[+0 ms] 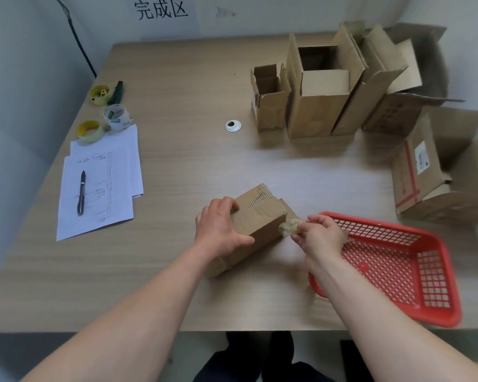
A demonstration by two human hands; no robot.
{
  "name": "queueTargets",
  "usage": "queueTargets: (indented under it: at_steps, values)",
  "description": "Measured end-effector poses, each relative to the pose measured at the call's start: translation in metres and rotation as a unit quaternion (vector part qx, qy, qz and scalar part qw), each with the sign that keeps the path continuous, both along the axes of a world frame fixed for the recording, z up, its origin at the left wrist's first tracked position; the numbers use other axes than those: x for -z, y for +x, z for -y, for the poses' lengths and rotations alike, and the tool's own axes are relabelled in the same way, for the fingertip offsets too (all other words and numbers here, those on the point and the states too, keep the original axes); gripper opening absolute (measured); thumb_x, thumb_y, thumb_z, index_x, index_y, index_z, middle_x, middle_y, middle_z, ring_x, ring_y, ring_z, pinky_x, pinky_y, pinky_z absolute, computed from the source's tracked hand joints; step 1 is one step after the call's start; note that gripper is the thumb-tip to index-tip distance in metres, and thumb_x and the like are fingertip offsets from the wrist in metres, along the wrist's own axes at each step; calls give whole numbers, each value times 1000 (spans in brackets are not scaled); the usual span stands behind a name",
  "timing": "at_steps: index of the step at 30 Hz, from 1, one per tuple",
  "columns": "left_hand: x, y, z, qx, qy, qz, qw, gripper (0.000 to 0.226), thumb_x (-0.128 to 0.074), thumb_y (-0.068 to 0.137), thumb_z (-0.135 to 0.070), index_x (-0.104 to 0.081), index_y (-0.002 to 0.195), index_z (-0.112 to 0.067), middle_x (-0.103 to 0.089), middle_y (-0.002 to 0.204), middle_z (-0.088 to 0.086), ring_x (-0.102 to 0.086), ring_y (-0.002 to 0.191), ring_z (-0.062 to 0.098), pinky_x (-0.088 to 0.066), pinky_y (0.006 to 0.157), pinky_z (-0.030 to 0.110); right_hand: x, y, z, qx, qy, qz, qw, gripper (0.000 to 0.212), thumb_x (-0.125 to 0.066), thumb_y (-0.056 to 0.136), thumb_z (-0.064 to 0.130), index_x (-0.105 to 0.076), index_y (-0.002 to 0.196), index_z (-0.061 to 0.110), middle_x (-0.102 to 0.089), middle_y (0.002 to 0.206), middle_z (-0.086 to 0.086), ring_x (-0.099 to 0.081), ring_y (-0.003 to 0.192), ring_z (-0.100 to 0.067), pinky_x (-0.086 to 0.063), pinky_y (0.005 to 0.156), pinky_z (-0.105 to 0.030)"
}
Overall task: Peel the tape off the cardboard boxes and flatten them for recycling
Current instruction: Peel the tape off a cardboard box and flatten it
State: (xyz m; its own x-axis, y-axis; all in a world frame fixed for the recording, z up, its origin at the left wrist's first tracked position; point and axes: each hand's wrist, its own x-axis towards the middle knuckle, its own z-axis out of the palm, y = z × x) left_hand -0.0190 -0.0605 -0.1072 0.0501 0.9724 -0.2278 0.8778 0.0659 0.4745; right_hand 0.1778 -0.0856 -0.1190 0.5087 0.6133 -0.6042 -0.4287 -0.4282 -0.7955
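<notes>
A small brown cardboard box (262, 216) lies on its side on the table in front of me, with a torn strip on its top face. My left hand (221, 227) grips its near left end, thumb on the front face and fingers over the top. My right hand (318, 235) pinches a crumpled wad of clear tape (289, 226) right at the box's right end. Whether the tape still sticks to the box is unclear. A red plastic basket (436, 285) sits just to the right of my right hand.
Several open cardboard boxes (318, 86) stand at the back right, with another box (422, 172) on its side at the right edge. Tape rolls (116, 117), papers (100, 186) and a pen (82, 191) lie at the left. A cable grommet (233, 126) sits mid-table.
</notes>
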Motion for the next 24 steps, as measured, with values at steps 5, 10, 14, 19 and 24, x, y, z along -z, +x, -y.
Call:
queueTargets:
  at_steps: [5,10,14,19,24]
  values:
    - [1,9,5,-8,2,-4,1000,77,-87,54,-51,-47,117,-29,-49,119,-4,-47,113,21,-34,99,35,-9,16,-4,77,18,-75,994,30,-43,86,-19,-56,81,7,-55,76,-12,-57,65,-19,-53,57,-28]
    - [4,14,9,-9,13,-14,1000,77,-86,54,-50,-48,118,-28,-48,118,-4,-47,113,22,-33,100,34,-8,46,-2,139,48,-88,985,9,-55,80,-6,-59,78,2,-64,75,-16,-61,59,-25,-49,47,-26]
    - [6,20,13,-5,28,-18,999,76,-85,54,-50,-48,117,-29,-47,117,-5,-46,113,22,-30,100,33,8,71,11,49,2,132,990,20,-78,71,6,-61,63,14,-64,67,-6,-61,64,-24,-56,64,-40]
    - [10,35,18,3,46,-24,999,77,-84,53,-50,-48,117,-29,-47,118,-5,-45,113,22,-29,102,33,25,84,30,-123,-83,390,909,14,-75,77,15,-65,69,19,-66,74,3,-65,81,-27,-48,78,-37]
    - [16,38,22,8,61,-34,998,80,-85,52,-52,-50,120,-28,-48,120,-5,-45,114,21,-30,103,33,38,86,31,-280,-99,511,807,16,-68,83,20,-64,97,26,-69,94,-3,-62,96,-32,-45,77,-37]
